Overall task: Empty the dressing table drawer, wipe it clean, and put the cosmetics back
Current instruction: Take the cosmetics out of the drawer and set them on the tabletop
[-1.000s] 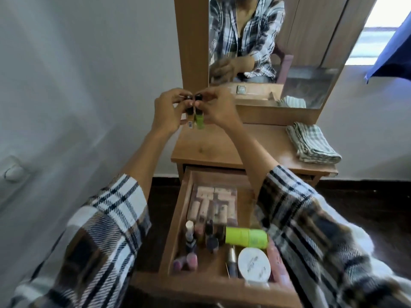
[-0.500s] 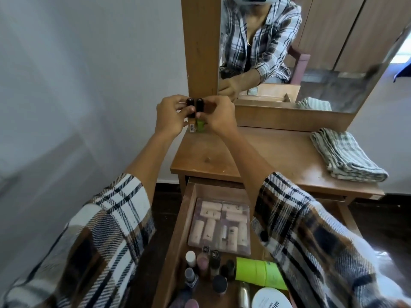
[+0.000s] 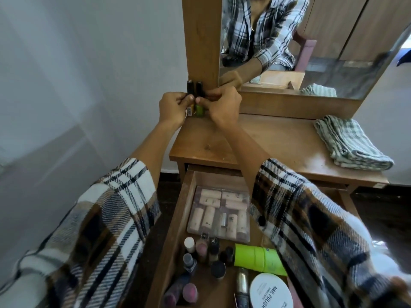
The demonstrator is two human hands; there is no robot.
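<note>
Two small nail polish bottles with black caps stand side by side at the back left corner of the dressing table top [image 3: 273, 141], against the mirror frame. My left hand [image 3: 172, 108] pinches the amber bottle [image 3: 189, 94]. My right hand [image 3: 224, 106] pinches the green bottle [image 3: 199, 107]. Below, the open drawer [image 3: 178, 207] holds a clear packet of beige tubes [image 3: 219, 213], several small polish bottles [image 3: 202, 250], a lime-green tube [image 3: 255, 256] and a white round nail polish remover tub [image 3: 270, 291].
A folded green checked cloth [image 3: 349, 143] lies on the right of the table top. The mirror [image 3: 311, 45] stands behind, reflecting my shirt and hands. A white wall is at the left, dark floor below.
Both hands have lowered the two bottles from mid-air down onto the table's back left corner. The camera has tilted and moved closer, so the drawer fills more of the view.
</note>
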